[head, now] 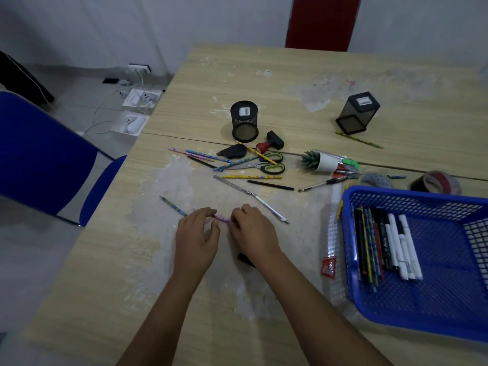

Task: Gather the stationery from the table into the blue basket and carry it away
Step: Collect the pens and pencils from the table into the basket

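**Both hands on a pink pencil, clutter spread beyond**

The left hand (196, 231) and the right hand (252, 229) meet near the table's middle, fingers of each curled to pinch a pink patterned pencil (222, 219) between them, low over the tabletop. Just left of the left hand a dark patterned pencil (173, 206) lies slanted. A small black object (244, 258) peeks out from under the right wrist; what it is cannot be told.

Beyond the hands lies a loose heap: green-handled scissors (260, 165), a metal ruler (233, 186), a yellow pencil (250, 177), a black pen (270, 185), several more patterned pencils (200, 155), and a red-and-black stamp (270, 143). A round mesh pen holder (244, 121) stands upside down behind them; a square mesh holder (357, 113) sits tilted farther right. A small potted succulent (320, 161) lies on its side, and a roll of tape (437, 182) rests past the basket.

The blue basket (449, 307) sits at the right, well apart from the hands, holding markers and pencils (385, 247) along its left side. A clear plastic sheet (334, 233) lies at the basket's left edge.

The wooden table (105, 273) is scuffed, with pale worn patches. A blue chair (42, 157) stands left, a red chair (323, 21) at the far side, and white boxes with cables (137, 107) sit on the floor by the wall.
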